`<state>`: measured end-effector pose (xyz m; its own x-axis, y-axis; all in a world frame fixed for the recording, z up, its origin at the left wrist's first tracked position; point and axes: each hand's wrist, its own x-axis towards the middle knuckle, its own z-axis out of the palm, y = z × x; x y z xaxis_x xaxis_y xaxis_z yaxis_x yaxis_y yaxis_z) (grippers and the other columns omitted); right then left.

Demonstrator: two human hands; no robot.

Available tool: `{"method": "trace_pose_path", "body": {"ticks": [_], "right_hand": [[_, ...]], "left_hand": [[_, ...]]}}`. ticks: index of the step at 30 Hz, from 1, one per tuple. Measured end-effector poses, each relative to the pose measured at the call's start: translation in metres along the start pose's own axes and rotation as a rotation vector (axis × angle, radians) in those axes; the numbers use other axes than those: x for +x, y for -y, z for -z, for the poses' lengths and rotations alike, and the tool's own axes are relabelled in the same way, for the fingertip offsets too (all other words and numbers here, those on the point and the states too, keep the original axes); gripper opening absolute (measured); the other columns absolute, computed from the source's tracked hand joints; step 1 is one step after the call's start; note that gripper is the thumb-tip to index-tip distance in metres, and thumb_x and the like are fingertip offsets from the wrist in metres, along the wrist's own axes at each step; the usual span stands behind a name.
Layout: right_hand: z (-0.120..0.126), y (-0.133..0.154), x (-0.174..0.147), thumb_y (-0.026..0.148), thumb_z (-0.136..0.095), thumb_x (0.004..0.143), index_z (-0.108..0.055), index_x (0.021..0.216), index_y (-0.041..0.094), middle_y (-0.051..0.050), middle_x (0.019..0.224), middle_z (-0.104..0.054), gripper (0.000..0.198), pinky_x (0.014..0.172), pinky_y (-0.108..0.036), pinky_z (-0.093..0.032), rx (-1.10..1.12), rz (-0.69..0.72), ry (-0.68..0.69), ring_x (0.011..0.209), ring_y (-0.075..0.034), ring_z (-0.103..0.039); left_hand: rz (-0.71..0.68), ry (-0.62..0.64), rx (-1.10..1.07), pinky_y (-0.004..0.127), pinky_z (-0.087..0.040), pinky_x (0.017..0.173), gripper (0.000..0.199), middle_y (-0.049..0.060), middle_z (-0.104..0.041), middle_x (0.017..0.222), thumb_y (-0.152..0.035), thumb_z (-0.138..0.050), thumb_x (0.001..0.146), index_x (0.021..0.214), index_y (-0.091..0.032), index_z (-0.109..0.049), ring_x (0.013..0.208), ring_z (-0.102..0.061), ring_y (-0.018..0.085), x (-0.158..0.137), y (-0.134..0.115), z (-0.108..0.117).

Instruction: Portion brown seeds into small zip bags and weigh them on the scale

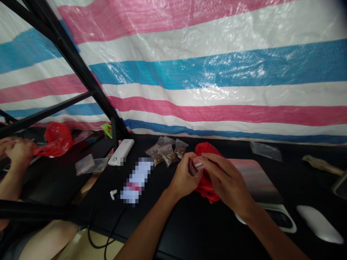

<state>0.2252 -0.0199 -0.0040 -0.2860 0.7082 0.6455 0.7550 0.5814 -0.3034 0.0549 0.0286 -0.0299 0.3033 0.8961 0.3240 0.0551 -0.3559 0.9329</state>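
Note:
My left hand (183, 177) is curled around a small clear zip bag (199, 165), holding it upright near the middle of the black table. Fingers of my right hand (227, 177) close on the bag's upper edge from the other side. What lies inside this bag is hidden by my hands. Behind and beneath them is a crumpled red plastic bag (206, 148). Just left of my hands lie several small zip bags (168, 154) filled with brown bits.
Left of me are a white power bank (121, 151), a blurred-out phone (137, 180) and a white earbud (113, 194). Rightward lie a silver slab (255, 177), a white mouse (320, 224) and a clear bag (266, 151). Past the black frame (103, 104), another person's hands (20, 151) touch a red bag.

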Motion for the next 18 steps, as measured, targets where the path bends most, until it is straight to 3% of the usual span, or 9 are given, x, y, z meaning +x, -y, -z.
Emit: {"method": "trace_pose_path", "body": {"ticks": [3, 6, 11, 18], "right_hand": [[0.005, -0.001, 0.005, 0.018, -0.051, 0.101, -0.061, 0.14, 0.028, -0.01, 0.136, -0.065, 0.042, 0.105, -0.044, -0.051, -0.078, -0.154, -0.076, 0.123, -0.026, -0.063], [0.011, -0.006, 0.009, 0.023, -0.056, 0.097, -0.067, 0.129, 0.023, -0.011, 0.126, -0.069, 0.034, 0.099, -0.046, -0.05, -0.198, -0.266, -0.041, 0.115, -0.029, -0.065], [0.012, -0.013, 0.01, 0.014, -0.059, 0.089, -0.072, 0.116, 0.022, -0.008, 0.119, -0.073, 0.031, 0.103, -0.048, -0.039, -0.36, -0.318, 0.143, 0.114, -0.029, -0.063], [0.001, -0.019, -0.002, 0.018, -0.055, 0.097, -0.068, 0.128, 0.022, -0.008, 0.127, -0.073, 0.034, 0.102, -0.05, -0.032, -0.459, -0.299, 0.211, 0.12, -0.03, -0.058]], "left_hand": [[0.041, -0.02, -0.057, 0.026, -0.048, 0.076, 0.039, 0.002, -0.063, 0.097, -0.02, -0.07, 0.086, 0.12, -0.023, -0.052, 0.08, -0.06, 0.015, 0.0, 0.003, 0.0], [0.086, -0.092, -0.065, 0.026, -0.047, 0.077, 0.046, 0.0, -0.061, 0.095, -0.017, -0.07, 0.084, 0.125, -0.024, -0.051, 0.079, -0.059, 0.014, 0.003, 0.007, 0.003], [0.178, -0.129, -0.101, 0.025, -0.045, 0.071, 0.053, -0.002, -0.059, 0.088, -0.017, -0.072, 0.079, 0.129, -0.022, -0.056, 0.074, -0.055, 0.014, 0.01, 0.014, 0.01], [0.295, -0.054, -0.132, 0.023, -0.037, 0.062, 0.033, -0.004, -0.055, 0.072, -0.013, -0.068, 0.071, 0.103, -0.019, -0.068, 0.065, -0.048, 0.012, 0.013, 0.011, 0.014]]}}
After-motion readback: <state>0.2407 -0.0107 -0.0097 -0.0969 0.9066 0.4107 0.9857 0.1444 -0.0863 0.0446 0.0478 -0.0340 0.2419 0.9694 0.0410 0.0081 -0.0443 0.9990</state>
